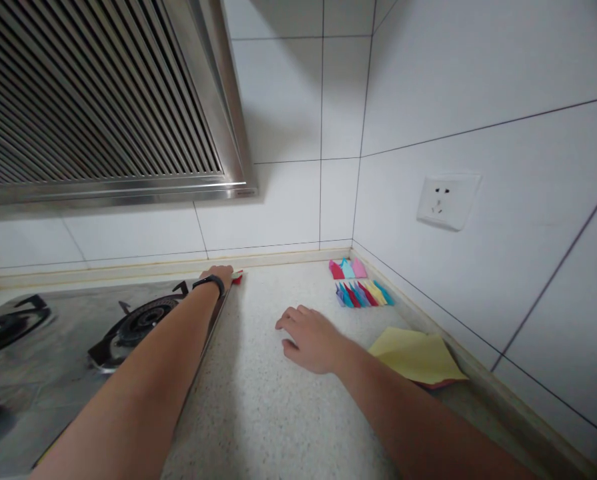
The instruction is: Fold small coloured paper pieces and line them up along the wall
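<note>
My left hand [219,273], with a dark band on its wrist, reaches to the back of the counter beside the stove's corner. Small red and pale green paper pieces [237,277] stick out at its fingertips. Its fingers are mostly hidden, so I cannot tell whether they grip the pieces or only touch them. Over the middle of the counter is my right hand [309,339], holding nothing, its fingers loosely bent and apart. Beyond it, small folded paper pieces [363,295] in several colours stand in a row. A shorter row of red, light blue and pink folded pieces [347,269] lies behind.
Yellow paper sheets [415,353], with a reddish layer beneath, lie by the right wall. A gas stove [68,373] with black burners fills the left. Above it hangs a metal range hood [178,100]. A white socket [448,201] is on the right tiled wall.
</note>
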Tool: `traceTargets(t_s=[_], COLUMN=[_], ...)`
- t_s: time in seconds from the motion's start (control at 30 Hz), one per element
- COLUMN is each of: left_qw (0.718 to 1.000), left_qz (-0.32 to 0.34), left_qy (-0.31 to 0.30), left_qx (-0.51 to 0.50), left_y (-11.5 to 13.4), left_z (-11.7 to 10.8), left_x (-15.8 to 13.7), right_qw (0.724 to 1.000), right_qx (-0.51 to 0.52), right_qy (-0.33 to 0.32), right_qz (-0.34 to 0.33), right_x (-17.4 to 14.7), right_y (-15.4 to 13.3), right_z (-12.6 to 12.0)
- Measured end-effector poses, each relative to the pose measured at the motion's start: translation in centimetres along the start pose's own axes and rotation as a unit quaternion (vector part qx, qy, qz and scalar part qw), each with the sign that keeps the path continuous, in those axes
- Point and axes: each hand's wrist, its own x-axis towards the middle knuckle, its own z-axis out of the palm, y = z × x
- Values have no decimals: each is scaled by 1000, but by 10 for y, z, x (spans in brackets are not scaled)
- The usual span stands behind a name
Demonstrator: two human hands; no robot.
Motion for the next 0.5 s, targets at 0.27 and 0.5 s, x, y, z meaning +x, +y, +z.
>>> traceTargets(t_s=[0.27, 0.5], left_qw=[994, 932], left_qz=[66, 189], left_qy=[49, 121], left_qx=[-73, -284], left_y=[30, 86], left_z=[-8, -41], left_x=[-19, -94], right_qw=[1000, 999], right_qx=[-5, -9], right_qy=[5, 11], right_qz=[9, 44], right_x=[-1, 2], right_y=[-1, -3], right_z=[1, 2])
